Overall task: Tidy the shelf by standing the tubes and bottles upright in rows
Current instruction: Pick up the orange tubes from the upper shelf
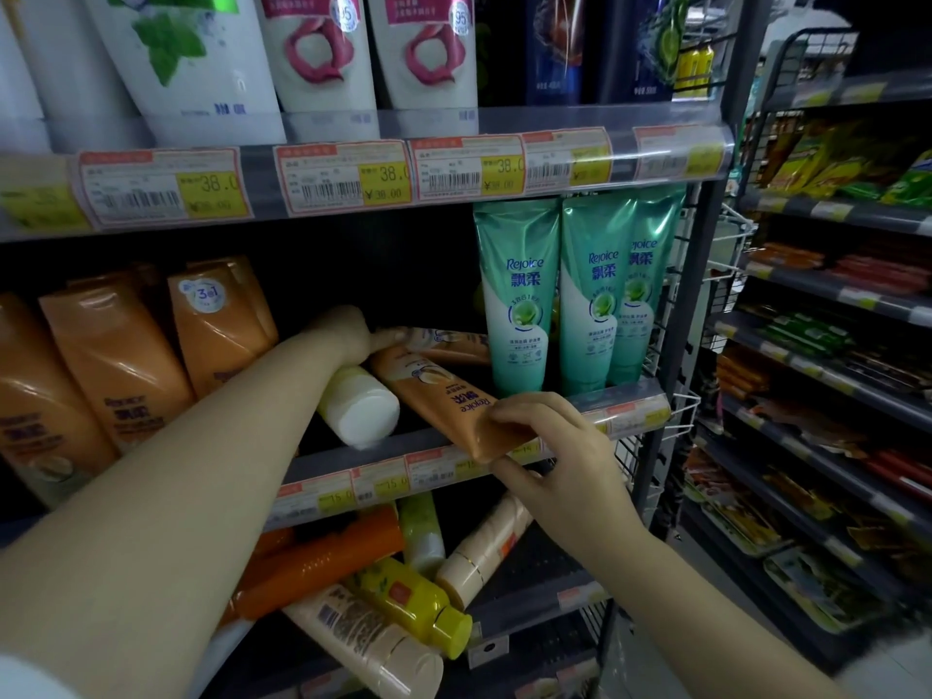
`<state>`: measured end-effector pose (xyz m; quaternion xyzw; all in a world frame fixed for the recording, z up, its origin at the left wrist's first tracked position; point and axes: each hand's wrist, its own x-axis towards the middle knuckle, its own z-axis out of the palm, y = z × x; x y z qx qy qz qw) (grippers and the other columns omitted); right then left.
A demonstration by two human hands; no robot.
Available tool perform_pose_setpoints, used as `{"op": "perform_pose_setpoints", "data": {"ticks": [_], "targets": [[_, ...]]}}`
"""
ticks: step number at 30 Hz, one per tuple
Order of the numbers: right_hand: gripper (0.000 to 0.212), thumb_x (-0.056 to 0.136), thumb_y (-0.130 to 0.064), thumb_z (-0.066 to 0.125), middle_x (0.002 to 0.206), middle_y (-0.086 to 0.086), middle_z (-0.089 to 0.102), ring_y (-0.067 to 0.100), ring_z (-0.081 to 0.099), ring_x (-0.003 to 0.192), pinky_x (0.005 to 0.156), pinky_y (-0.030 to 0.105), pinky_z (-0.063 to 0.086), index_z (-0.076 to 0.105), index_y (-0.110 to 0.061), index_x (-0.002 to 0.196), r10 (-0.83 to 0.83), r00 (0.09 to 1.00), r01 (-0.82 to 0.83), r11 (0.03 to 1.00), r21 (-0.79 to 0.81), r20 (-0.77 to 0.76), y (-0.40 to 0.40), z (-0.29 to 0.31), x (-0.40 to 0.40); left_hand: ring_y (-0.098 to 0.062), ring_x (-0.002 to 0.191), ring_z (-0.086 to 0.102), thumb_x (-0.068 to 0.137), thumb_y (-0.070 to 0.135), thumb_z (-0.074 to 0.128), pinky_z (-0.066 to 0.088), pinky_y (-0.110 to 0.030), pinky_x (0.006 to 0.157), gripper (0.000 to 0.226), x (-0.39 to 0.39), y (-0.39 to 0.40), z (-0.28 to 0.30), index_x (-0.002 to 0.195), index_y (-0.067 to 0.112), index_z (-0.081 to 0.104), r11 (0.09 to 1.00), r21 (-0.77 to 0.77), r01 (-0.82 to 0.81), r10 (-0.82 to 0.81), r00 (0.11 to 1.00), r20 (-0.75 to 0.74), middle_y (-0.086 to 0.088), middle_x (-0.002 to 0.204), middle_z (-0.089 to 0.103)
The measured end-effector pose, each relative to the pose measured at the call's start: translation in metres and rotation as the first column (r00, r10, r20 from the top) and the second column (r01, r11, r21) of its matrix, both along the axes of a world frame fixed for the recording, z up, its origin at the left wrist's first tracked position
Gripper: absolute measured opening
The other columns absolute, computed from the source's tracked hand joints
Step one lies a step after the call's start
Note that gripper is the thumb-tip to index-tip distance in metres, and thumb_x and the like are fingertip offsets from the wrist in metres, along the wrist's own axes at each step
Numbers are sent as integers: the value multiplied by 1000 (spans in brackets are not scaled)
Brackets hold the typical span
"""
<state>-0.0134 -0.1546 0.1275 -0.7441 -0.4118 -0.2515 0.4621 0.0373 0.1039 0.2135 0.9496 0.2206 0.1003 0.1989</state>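
An orange Rejoice tube (444, 396) lies tilted on the middle shelf (383, 441), its crimped end sticking out over the front rail. My right hand (549, 446) pinches that end. My left hand (373, 340) reaches deep into the shelf, fingers on a second orange tube (444, 340) lying flat behind; I cannot tell whether it grips it. A pale yellow bottle with a white cap (360, 408) lies on its side under my left wrist. Orange tubes (116, 355) stand at the left, green Rejoice tubes (570, 295) upright at the right.
The lower shelf holds several fallen bottles: an orange bottle (323, 562), a yellow one (413, 602), cream ones (484, 547). White tubes (323, 58) stand on the top shelf. A wire rack (676, 411) flanks the right end; a snack aisle (827, 345) lies beyond.
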Motion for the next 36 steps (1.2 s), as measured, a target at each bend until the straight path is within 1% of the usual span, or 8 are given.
{"op": "perform_pose_setpoints", "data": {"ticks": [2,8,16,22,25,30,33,36], "targets": [[32,75,-22,69,108,-1,62,1,54,102,88,7,39,66,-7,103,6,1000,-6,1000,-6,-3,0,1,1,-28,96,57,79,59,60,43,-30,76,67,-1,3,-3,118,3,58,1000,-26,-7,8,1000,26,-15,117,60],[33,73,-11,74,108,-2,61,-2,54,103,87,7,39,65,-9,105,30,999,-30,1000,-8,-16,-2,1,3,-27,115,54,78,41,71,43,-34,98,60,-2,5,-8,124,6,57,974,-214,69,-32,985,172,-13,126,59],[32,75,-23,68,109,-4,61,-3,53,104,87,7,40,65,-10,104,35,999,-35,999,8,-5,1,-1,5,-24,112,57,77,2,73,44,-30,92,51,-5,4,-10,125,5,55,888,-404,219,-88,943,320,-16,122,61],[32,75,-27,67,107,-5,61,-3,55,102,85,8,41,66,-11,102,31,999,-30,999,21,-22,1,0,5,-23,120,51,73,16,79,41,-30,95,59,2,1,-9,127,13,54,959,-215,184,-104,935,338,-5,127,56],[31,74,-24,70,107,-8,61,-4,54,102,83,7,41,66,-12,103,33,999,-32,999,22,-36,1,0,6,-19,109,57,69,26,82,43,-28,91,51,12,-5,-6,115,13,62,969,-135,209,-166,946,280,-5,118,63],[31,72,-14,74,106,-8,61,-4,54,101,83,7,41,67,-11,102,29,999,-29,999,31,-30,1,-2,9,-20,118,53,73,30,79,38,-26,99,55,22,-11,-4,121,12,60,961,-142,238,-217,965,149,-6,128,57],[28,73,-13,71,105,-7,61,-3,55,100,84,7,41,67,-10,101,26,1000,-25,999,30,-16,2,-1,11,-20,118,52,74,32,78,36,-22,94,56,26,-9,0,123,11,59,966,-157,203,-191,978,89,-6,128,57],[29,72,-6,69,106,-6,62,-3,56,101,86,7,41,67,-11,101,10,1000,-10,1000,23,-21,2,-3,12,-18,111,53,75,22,77,35,-20,86,48,28,-11,-2,119,8,62,958,-193,211,-189,974,123,-8,124,59]]}}
